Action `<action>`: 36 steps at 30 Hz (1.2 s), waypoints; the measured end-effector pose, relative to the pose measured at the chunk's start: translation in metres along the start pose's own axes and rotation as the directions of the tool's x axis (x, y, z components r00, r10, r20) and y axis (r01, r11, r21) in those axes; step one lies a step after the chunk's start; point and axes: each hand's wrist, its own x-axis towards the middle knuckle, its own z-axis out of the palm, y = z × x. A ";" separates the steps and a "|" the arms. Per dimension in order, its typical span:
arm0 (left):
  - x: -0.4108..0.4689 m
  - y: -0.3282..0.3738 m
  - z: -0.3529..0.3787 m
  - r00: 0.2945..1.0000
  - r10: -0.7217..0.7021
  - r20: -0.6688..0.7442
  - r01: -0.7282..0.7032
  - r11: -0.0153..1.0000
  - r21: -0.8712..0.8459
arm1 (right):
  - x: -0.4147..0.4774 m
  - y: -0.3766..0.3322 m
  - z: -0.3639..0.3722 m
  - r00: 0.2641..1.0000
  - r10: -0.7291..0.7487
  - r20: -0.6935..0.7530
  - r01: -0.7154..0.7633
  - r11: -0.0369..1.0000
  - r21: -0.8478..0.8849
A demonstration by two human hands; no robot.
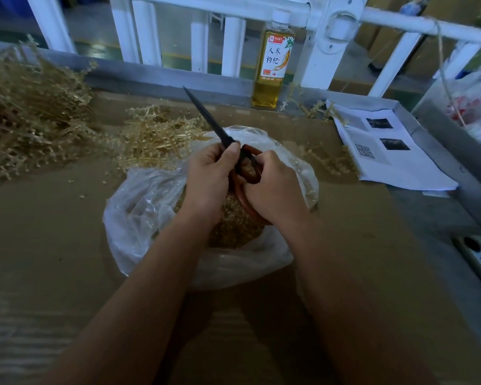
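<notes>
Left hand (208, 173) is curled round the scissors (206, 115) just where the blades meet the handles, its thumb laid along the dark metal. The right hand (272, 190) sits close beside it, almost touching, fingers wrapped over the reddish-brown handle loops. Both hands thus grasp the one tool. The blades lie together and run as a single dark point up and away to the left, tilted above the tabletop (67, 245).

Directly beneath the hands lies a clear plastic bag (139, 207), open and crumpled, with a heap of small golden bits (233, 226) inside it, partly hidden by the wrists. Behind the bag a loose pile of golden sprigs (156, 134) lies under the blade tips, and a larger pile (28, 112) lies well off to the left. At the back edge a bottle (272, 65) of yellow liquid stands upright against the white railing (233, 4). To the right lie printed papers (395, 162) with a QR code, and nearer the edge a phone (478, 257).
</notes>
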 end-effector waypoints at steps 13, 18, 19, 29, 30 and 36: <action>0.031 0.014 -0.050 0.874 0.353 -0.335 0.052 0.617 0.785 | 0.007 0.017 0.007 0.979 0.202 -0.039 -0.189 0.959 0.211; 0.035 0.012 -0.052 0.899 0.351 -0.264 0.085 0.450 0.889 | 0.007 0.018 0.007 0.978 0.207 -0.010 -0.199 0.953 0.229; 0.037 0.011 -0.050 0.912 0.350 -0.216 0.046 0.436 0.899 | 0.007 0.018 0.007 0.978 0.208 -0.010 -0.200 0.952 0.231; 0.054 0.007 -0.044 0.982 0.157 -0.104 0.069 0.216 0.974 | 0.007 0.019 0.007 0.975 0.220 -0.001 -0.213 0.946 0.245; 0.056 0.008 -0.045 0.981 0.162 -0.111 0.073 0.222 0.972 | 0.007 0.019 0.007 0.975 0.220 -0.003 -0.213 0.946 0.243; 0.060 0.011 -0.046 0.988 0.094 -0.119 0.109 0.099 0.989 | 0.008 0.020 0.008 0.975 0.223 -0.001 -0.216 0.943 0.254</action>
